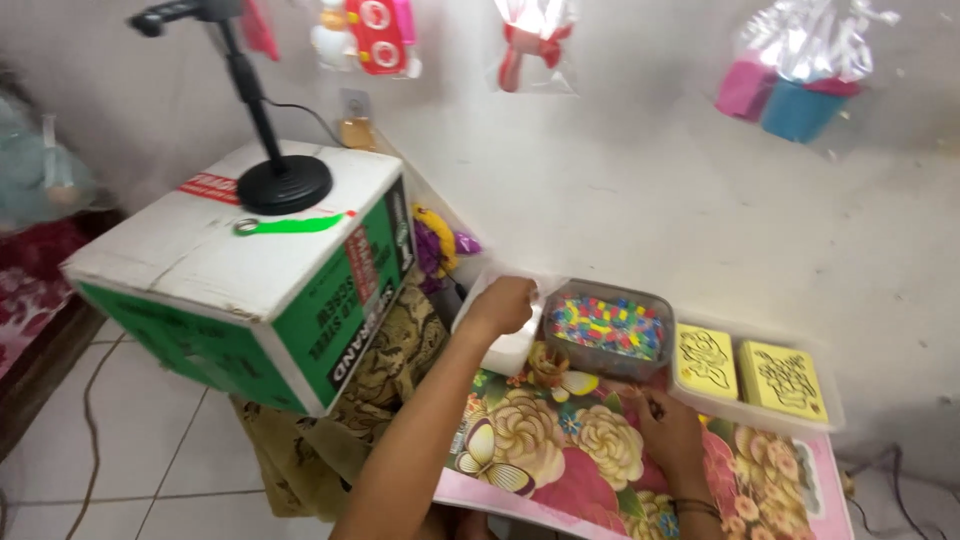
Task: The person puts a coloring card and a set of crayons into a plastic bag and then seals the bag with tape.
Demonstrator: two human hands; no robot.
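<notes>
Head view: left hand clenched on white tray edge beside bead tub; right hand fingers curled, pressing floral mat, grasp unclear; a bead pick seems underway, needing fine pinch

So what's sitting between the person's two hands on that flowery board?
In the head view, between the left hand and right hand lies the flowered board, with a small brownish piece on it; what it is I can't tell.
</notes>
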